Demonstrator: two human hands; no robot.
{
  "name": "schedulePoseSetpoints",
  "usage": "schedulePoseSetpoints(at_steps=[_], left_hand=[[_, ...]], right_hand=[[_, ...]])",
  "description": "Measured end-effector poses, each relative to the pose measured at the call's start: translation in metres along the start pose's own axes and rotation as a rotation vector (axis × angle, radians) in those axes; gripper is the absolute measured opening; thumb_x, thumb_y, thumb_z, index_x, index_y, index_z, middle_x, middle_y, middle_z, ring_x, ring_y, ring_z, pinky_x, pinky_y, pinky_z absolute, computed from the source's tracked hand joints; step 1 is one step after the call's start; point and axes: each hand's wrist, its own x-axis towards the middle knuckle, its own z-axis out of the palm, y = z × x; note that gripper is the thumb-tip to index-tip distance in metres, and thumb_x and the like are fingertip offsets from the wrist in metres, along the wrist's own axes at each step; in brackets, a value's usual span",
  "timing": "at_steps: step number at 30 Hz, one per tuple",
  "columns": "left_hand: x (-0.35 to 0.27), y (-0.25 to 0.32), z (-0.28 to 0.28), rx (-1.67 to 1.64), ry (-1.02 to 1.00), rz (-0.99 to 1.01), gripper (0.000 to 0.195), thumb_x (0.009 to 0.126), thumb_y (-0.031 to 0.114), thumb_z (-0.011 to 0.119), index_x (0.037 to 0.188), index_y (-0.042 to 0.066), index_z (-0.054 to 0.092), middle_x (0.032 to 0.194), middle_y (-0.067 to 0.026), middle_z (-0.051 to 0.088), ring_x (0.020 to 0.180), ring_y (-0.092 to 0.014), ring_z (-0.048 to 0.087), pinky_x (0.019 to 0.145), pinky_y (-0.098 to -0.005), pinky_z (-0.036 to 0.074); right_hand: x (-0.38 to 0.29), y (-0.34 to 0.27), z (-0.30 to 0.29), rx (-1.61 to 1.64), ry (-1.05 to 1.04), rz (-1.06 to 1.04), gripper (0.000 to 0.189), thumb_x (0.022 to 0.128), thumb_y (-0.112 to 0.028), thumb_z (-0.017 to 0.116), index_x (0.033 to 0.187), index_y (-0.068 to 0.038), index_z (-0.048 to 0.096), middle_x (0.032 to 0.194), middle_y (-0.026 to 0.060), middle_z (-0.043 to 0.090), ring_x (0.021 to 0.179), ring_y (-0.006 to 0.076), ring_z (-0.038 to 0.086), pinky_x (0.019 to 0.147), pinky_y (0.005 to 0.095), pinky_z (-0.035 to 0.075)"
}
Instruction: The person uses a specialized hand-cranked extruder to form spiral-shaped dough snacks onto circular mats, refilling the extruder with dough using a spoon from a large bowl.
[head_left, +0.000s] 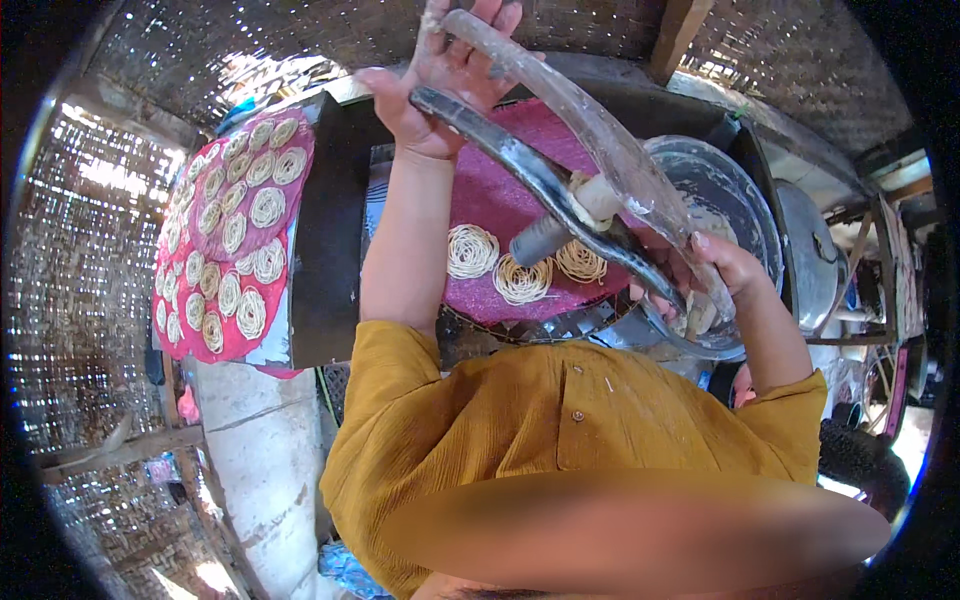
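A hand press with a pale wooden upper handle (592, 127) and a dark lower handle (517, 161) slants over the work surface. Its grey cylinder (536, 240) points down towards pink cloth (495, 187). My right hand (727, 266) grips the right-hand ends of both handles. At their far left ends, my left hand (450, 90) has its fingers spread behind the handles, not wrapped around them; whether the palm touches them is unclear. Below the cylinder lie coiled noodle nests: one at left (472, 251), one in the middle (523, 279), another at right (581, 261).
Several more nests (268, 207) cover a pink-clothed tray (259, 300) at left, beyond a dark panel (326, 240). A large basin (765, 225) with pale dough residue stands at right, near a metal pot (806, 255). Woven walls (82, 300) surround the area.
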Motion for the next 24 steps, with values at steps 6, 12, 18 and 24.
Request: schedulePoseSetpoints(at_steps=[6, 12, 18, 24], left_hand=[[-0.019, 0.005, -0.075, 0.029, 0.305, 0.033, 0.049, 0.075, 0.059, 0.047, 0.094, 0.015, 0.054, 0.087, -0.0046, 0.054, 0.089, -0.025, 0.050, 0.082, -0.0457, 0.040], [-0.044, 0.014, -0.103, -0.102, 0.351, 0.129, 0.046, 0.075, 0.060, 0.045, 0.073, 0.015, 0.053, 0.075, -0.0018, 0.052, 0.074, -0.022, 0.049, 0.063, -0.0391, 0.044], [-0.049, 0.003, -0.068, -0.060, 0.441, 0.188, 0.032, 0.079, 0.050, 0.050, 0.070, 0.020, 0.050, 0.066, 0.0045, 0.051, 0.065, -0.014, 0.049, 0.063, -0.0337, 0.039], [-0.030, 0.023, -0.054, 0.024, 0.320, 0.300, 0.029, 0.078, 0.047, 0.053, 0.069, 0.020, 0.049, 0.063, 0.0066, 0.049, 0.062, -0.011, 0.047, 0.062, -0.0321, 0.038]], right_hand=[[0.032, -0.001, -0.031, -0.196, 0.085, 0.116, 0.056, 0.078, -0.051, 0.046, 0.101, 0.000, 0.051, 0.081, 0.0127, 0.059, 0.062, 0.0184, 0.056, 0.053, 0.0276, 0.045], [0.063, 0.001, -0.040, -0.384, 0.118, 0.229, 0.048, 0.079, -0.046, 0.050, 0.087, 0.001, 0.058, 0.072, 0.0088, 0.060, 0.061, 0.0153, 0.057, 0.055, 0.0269, 0.046], [0.040, -0.018, -0.021, -0.615, 0.054, 0.180, 0.056, 0.072, -0.052, 0.052, 0.084, 0.002, 0.058, 0.069, 0.0088, 0.059, 0.061, 0.0159, 0.057, 0.053, 0.0264, 0.043], [0.042, -0.033, -0.010, -0.611, 0.168, 0.096, 0.044, 0.073, -0.040, 0.059, 0.089, 0.000, 0.056, 0.071, 0.0026, 0.054, 0.059, 0.0105, 0.049, 0.051, 0.0243, 0.040]])
